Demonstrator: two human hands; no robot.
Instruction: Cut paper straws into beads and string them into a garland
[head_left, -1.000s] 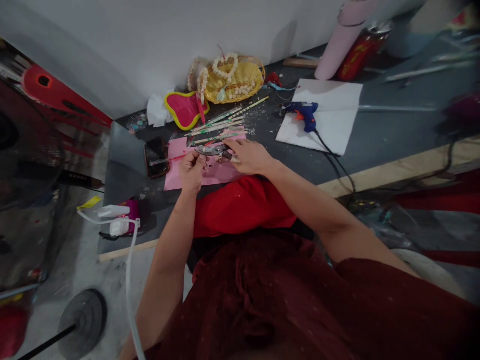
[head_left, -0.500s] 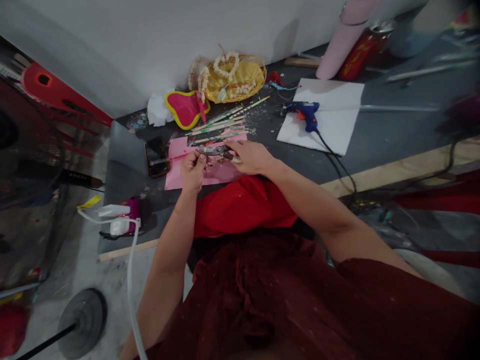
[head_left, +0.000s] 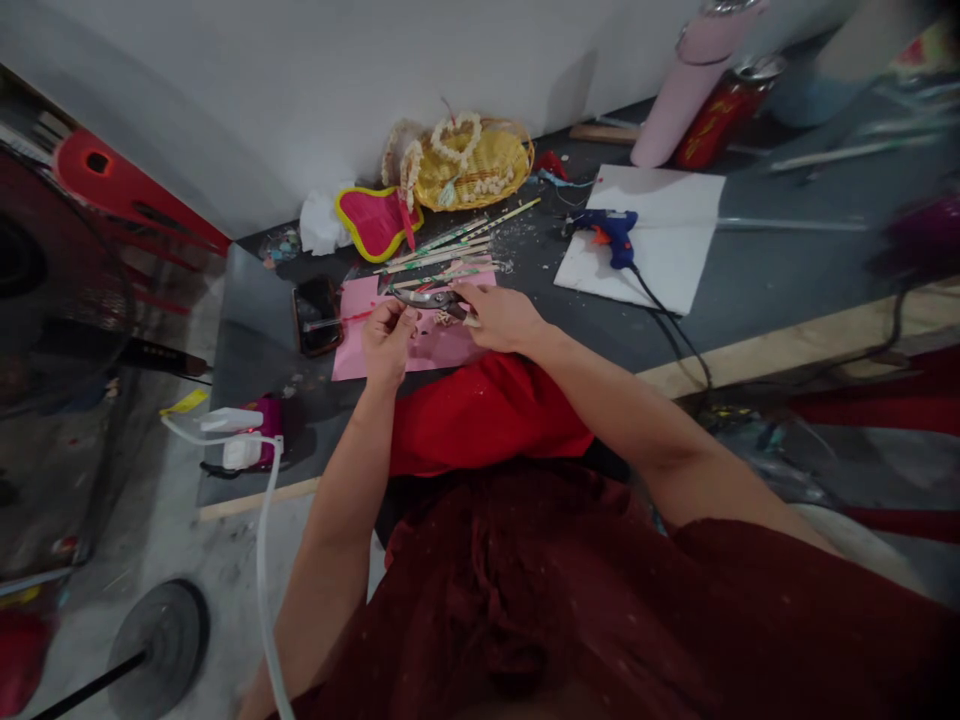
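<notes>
A: What's moved in the last second?
B: Very little. The whole view has shifted slightly down; both hands keep nearly the same place, with the grey metal plier-like tool (head_left: pixel 429 299) between them, above the pink rectangular sheet (head_left: pixel 360 360).

A: And around them, from the left?
B: On the dark grey flat surface (head_left: pixel 251 330), a purple power block (head_left: pixel 270 420) with white plugs, then a black phone (head_left: pixel 319 305) in a brown case. Beyond come a crumpled white tissue (head_left: pixel 322 222), a magenta tray with a yellow rim (head_left: pixel 343 205) and a yellow woven basket (head_left: pixel 495 150). Thin printed pale sticks (head_left: pixel 435 255) lie just beyond the tool. Further right, a blue glue gun (head_left: pixel 619 235) rests on a white rectangular board (head_left: pixel 675 280), near a pink cylindrical bottle (head_left: pixel 694 85) and a red metal can (head_left: pixel 720 115).

A: Counts?
B: One tool, one phone, one glue gun, one bottle, one can; at least five sticks, overlapping.

A: How are the hands?
B: The left hand (head_left: pixel 385 342) is pinched narrow at the tool's tip; I cannot tell what it grips. The right hand (head_left: pixel 504 318) is wrapped around the handles.

A: Anything unclear?
B: The handles are partly hidden by fingers, and the surface's far right is blurred.
</notes>
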